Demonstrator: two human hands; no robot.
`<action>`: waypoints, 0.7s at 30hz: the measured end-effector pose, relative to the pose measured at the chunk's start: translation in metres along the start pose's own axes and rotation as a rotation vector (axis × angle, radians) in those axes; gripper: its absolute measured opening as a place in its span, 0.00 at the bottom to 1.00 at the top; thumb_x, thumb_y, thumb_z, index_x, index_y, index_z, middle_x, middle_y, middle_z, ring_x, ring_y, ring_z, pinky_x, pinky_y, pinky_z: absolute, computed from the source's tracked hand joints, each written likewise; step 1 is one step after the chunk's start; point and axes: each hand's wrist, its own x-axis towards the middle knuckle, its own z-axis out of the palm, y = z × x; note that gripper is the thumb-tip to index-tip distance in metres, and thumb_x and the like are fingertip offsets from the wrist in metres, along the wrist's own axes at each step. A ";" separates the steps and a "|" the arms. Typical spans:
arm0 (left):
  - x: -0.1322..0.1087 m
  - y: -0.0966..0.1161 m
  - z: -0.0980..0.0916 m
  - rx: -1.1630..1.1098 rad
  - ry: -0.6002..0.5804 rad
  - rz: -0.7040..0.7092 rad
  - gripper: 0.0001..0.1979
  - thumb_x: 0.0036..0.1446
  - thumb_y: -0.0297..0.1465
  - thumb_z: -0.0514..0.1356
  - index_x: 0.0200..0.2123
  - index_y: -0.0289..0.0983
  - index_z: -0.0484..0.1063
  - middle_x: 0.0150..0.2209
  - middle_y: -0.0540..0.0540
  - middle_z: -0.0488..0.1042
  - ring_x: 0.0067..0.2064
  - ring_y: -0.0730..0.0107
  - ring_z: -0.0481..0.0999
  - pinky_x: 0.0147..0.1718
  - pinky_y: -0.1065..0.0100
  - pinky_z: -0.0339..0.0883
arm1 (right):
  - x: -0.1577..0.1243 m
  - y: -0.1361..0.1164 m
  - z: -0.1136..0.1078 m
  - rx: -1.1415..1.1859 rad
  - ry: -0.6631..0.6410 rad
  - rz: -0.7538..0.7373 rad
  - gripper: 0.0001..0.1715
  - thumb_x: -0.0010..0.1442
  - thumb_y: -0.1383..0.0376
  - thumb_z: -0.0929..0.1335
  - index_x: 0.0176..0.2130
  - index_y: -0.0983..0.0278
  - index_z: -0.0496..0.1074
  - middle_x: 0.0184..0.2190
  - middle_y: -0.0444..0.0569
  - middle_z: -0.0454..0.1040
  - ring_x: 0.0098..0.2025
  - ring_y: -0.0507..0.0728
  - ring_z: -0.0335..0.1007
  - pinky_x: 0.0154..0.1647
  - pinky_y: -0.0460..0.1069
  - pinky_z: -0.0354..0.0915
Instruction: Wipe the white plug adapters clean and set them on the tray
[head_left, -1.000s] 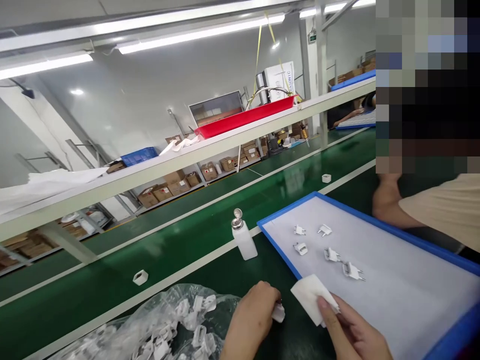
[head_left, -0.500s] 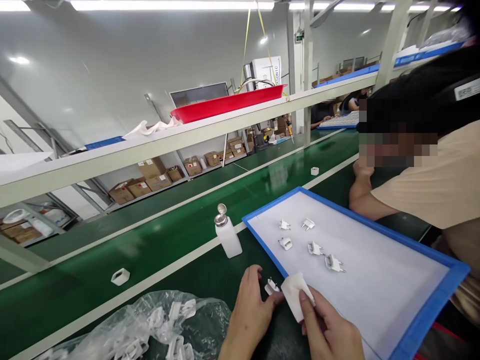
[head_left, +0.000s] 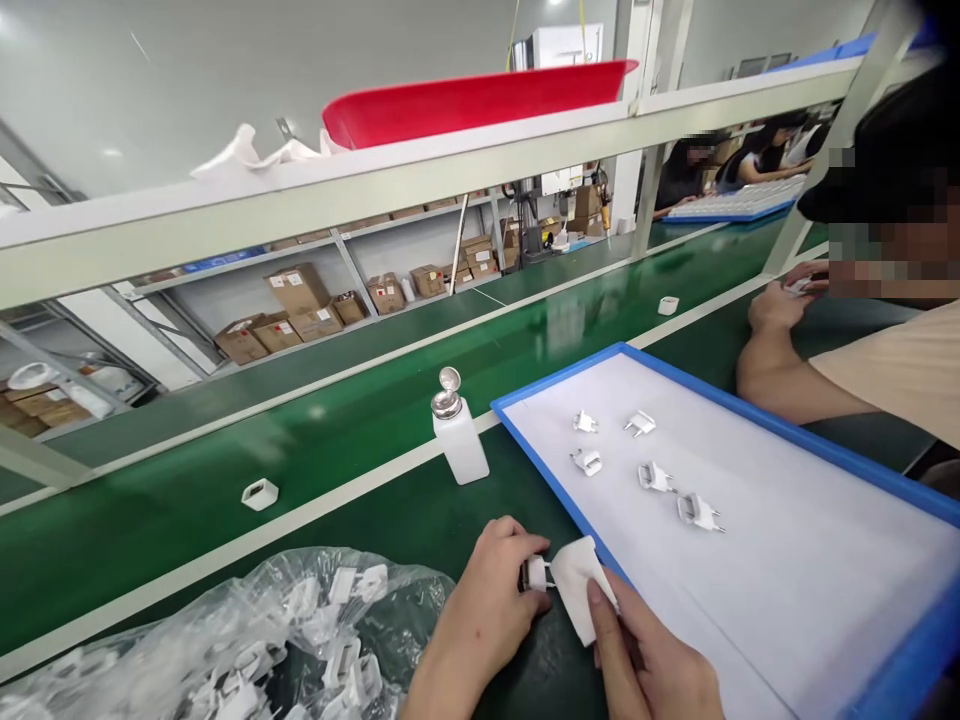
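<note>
Factory assembly line. Green conveyor belt [head_left: 315, 440] running from 8 to 2 o'clock; overhead steel shelf rail [head_left: 375, 190] with red tray [head_left: 480, 100]; stacked cartons [head_left: 300, 300] on racking at 11 o'clock; seated co-workers [head_left: 862, 350] at 2 o'clock.

Green conveyor [head_left: 315, 440], shelf [head_left: 375, 190] w/ boxes [head_left: 300, 290]

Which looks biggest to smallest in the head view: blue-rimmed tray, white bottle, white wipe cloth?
1. Blue-rimmed white tray
2. White plastic bottle with metal cap
3. White wipe cloth; close to the bottle and nearer the camera, so unsure.
</note>
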 end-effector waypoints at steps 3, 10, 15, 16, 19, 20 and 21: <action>0.004 -0.009 -0.001 -0.057 -0.042 -0.055 0.36 0.43 0.25 0.67 0.59 0.44 0.71 0.53 0.45 0.70 0.46 0.60 0.71 0.44 0.66 0.66 | 0.006 0.011 0.008 -0.070 -0.013 -0.239 0.20 0.70 0.58 0.62 0.51 0.66 0.76 0.43 0.55 0.82 0.44 0.60 0.81 0.44 0.49 0.76; 0.014 -0.010 -0.005 -0.009 -0.013 0.001 0.07 0.43 0.21 0.60 0.26 0.38 0.71 0.32 0.52 0.69 0.29 0.72 0.68 0.28 0.71 0.60 | 0.030 0.007 0.009 -0.072 -0.399 -0.502 0.23 0.66 0.73 0.62 0.59 0.65 0.71 0.54 0.52 0.77 0.46 0.55 0.75 0.48 0.47 0.75; 0.017 -0.012 0.000 0.053 0.010 0.039 0.12 0.40 0.17 0.55 0.26 0.38 0.69 0.31 0.51 0.68 0.31 0.72 0.68 0.28 0.71 0.57 | 0.028 0.011 0.004 -0.144 -0.588 -0.530 0.26 0.65 0.75 0.61 0.59 0.66 0.71 0.51 0.52 0.78 0.41 0.56 0.73 0.43 0.47 0.76; 0.017 -0.014 0.001 0.059 0.005 0.037 0.13 0.40 0.16 0.54 0.27 0.38 0.70 0.31 0.51 0.68 0.31 0.72 0.68 0.29 0.71 0.57 | 0.024 0.015 0.004 -0.147 -0.606 -0.543 0.25 0.64 0.76 0.61 0.58 0.66 0.72 0.51 0.53 0.79 0.40 0.55 0.73 0.43 0.47 0.75; 0.018 -0.020 0.003 0.078 -0.006 0.037 0.14 0.39 0.16 0.54 0.28 0.39 0.69 0.32 0.51 0.68 0.31 0.71 0.68 0.28 0.71 0.57 | 0.014 0.023 0.006 -0.131 -0.608 -0.561 0.26 0.63 0.79 0.60 0.56 0.70 0.72 0.54 0.57 0.76 0.40 0.55 0.71 0.46 0.45 0.74; 0.018 -0.021 0.003 0.082 -0.012 0.045 0.14 0.38 0.16 0.54 0.28 0.39 0.69 0.32 0.51 0.68 0.31 0.71 0.68 0.28 0.71 0.57 | 0.012 0.024 0.007 -0.116 -0.604 -0.556 0.26 0.63 0.79 0.59 0.56 0.71 0.72 0.55 0.57 0.75 0.41 0.55 0.70 0.47 0.45 0.73; 0.018 -0.022 0.003 0.085 -0.013 0.057 0.14 0.38 0.16 0.54 0.27 0.39 0.69 0.32 0.51 0.68 0.31 0.71 0.68 0.28 0.71 0.57 | 0.012 0.024 0.008 -0.096 -0.606 -0.544 0.26 0.63 0.80 0.59 0.56 0.70 0.72 0.55 0.57 0.75 0.42 0.55 0.70 0.48 0.46 0.72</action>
